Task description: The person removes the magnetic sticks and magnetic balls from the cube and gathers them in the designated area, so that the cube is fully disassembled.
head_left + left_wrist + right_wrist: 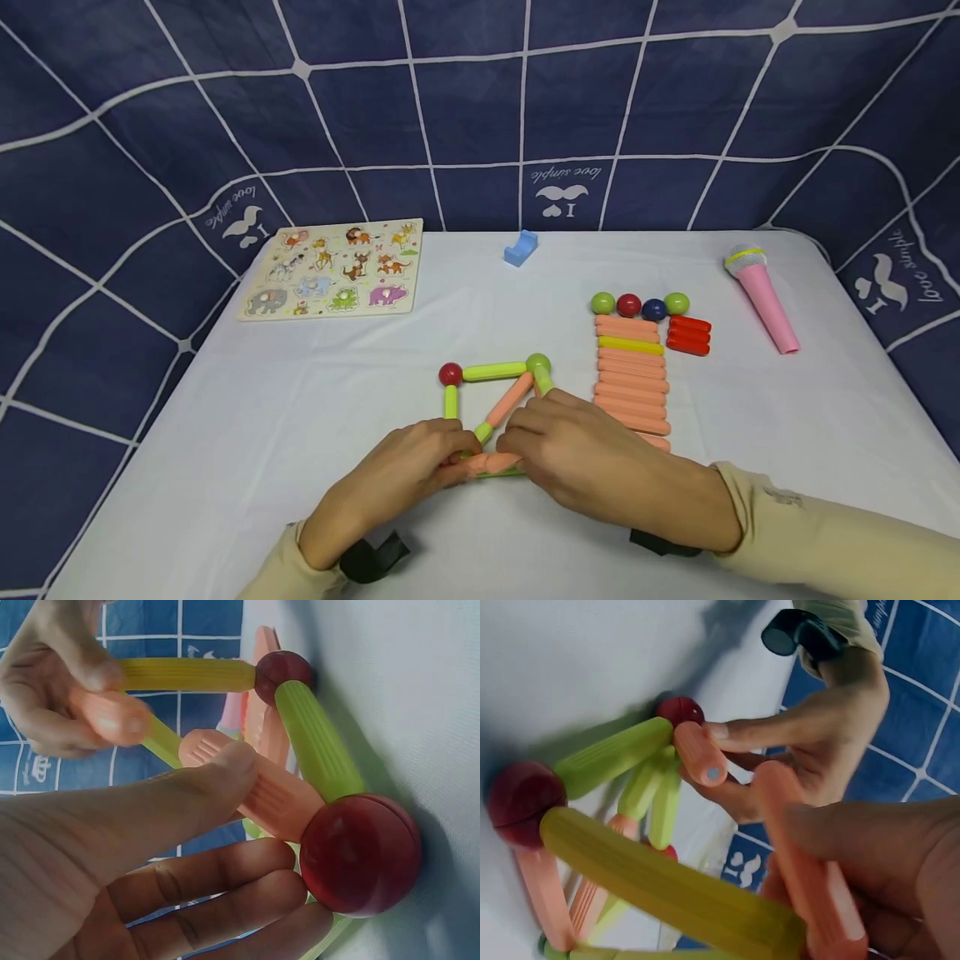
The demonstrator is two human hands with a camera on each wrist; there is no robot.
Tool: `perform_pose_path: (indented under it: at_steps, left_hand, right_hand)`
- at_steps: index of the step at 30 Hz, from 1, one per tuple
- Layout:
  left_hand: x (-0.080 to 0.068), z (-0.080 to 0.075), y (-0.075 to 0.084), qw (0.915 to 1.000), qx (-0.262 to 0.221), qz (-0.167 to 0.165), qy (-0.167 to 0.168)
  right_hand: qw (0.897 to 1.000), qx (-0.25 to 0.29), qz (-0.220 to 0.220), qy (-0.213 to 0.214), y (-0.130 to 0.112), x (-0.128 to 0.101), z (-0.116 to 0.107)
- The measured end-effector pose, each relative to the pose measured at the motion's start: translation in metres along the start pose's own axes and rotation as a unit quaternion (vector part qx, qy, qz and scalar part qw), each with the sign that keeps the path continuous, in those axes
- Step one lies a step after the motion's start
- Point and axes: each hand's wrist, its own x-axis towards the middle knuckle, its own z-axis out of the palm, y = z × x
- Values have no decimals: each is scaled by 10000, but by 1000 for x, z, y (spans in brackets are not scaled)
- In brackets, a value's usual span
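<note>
White surface (300, 417), w/ an animal puzzle board (333, 268) far left and a pink toy mic (763, 298) far right. Mid-surface sits a stick-and-ball frame (495, 392), just left of a row of spare sticks (632, 375). Frame looks light, stiff plastic, prob. magnetic joints that pop apart if tugged (best held near the balls). Both hands meet at its near edge, palms down, wrists low. Left hand (408, 467) pinches a peach stick (259, 791) by a red ball (360, 855); right hand (592, 458) grips another peach stick (810, 862).
</note>
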Motion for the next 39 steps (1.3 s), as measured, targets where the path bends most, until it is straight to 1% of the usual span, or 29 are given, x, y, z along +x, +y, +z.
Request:
perform_pose_path:
  at_steps: [3,6,8,10,13,15,16,18,20,22,24,25,27,29,32,36,39]
  left_hand:
    - [0,0,-1,10000,-34,-13,-10]
    - [0,0,-1,10000,-29,-18,-6]
    - [0,0,-1,10000,11,-74,-27]
    - [0,-1,-2,9998,35,-170,-87]
    - [0,-2,-3,9990,35,-378,-250]
    - [0,-4,-4,9982,-18,-483,-347]
    - [-1,-4,-5,9979,-48,-513,-381]
    - [-1,-5,-5,9977,-56,-530,-416]
    - [0,-5,-5,9977,-79,-529,-419]
    - [0,-5,-5,9978,-85,-511,-420]
    - [2,-5,-4,9976,-95,-523,-448]
    - [2,-5,-4,9975,-96,-536,-459]
    - [2,-5,-3,9974,-94,-546,-467]
    - [2,-5,-3,9972,-104,-567,-469]
    - [2,-4,-4,9971,-143,-584,-463]
    - [2,-4,-5,9973,-156,-553,-463]
    - [2,-5,-5,9977,-126,-497,-446]
  right_hand:
    - [9979,581,121,248,2,-6,-8]
    - [9934,962,309,537,5,-16,-18]
    - [9903,1061,465,770,7,-25,-25]
    - [9857,1111,579,1128,11,-34,-31]
    - [9762,1106,869,1652,16,-48,-39]
    - [9703,1041,1090,1891,19,-58,-42]
    - [9677,995,1263,1942,21,-63,-42]
    - [9632,876,1674,1913,24,-72,-41]
    - [9587,743,2129,1732,26,-80,-34]
    - [9531,598,2619,1394,26,-88,-23]
    - [9500,423,2909,1050,26,-94,-8]
    - [9502,374,2950,927,26,-97,0]
    - [9526,256,2914,840,28,-101,16]
    - [9578,128,2718,921,31,-103,30]
    - [9628,-225,2462,1088,35,-106,47]
    - [9641,-665,2279,1189,37,-108,59]
    - [9635,-755,2273,1200,38,-108,61]
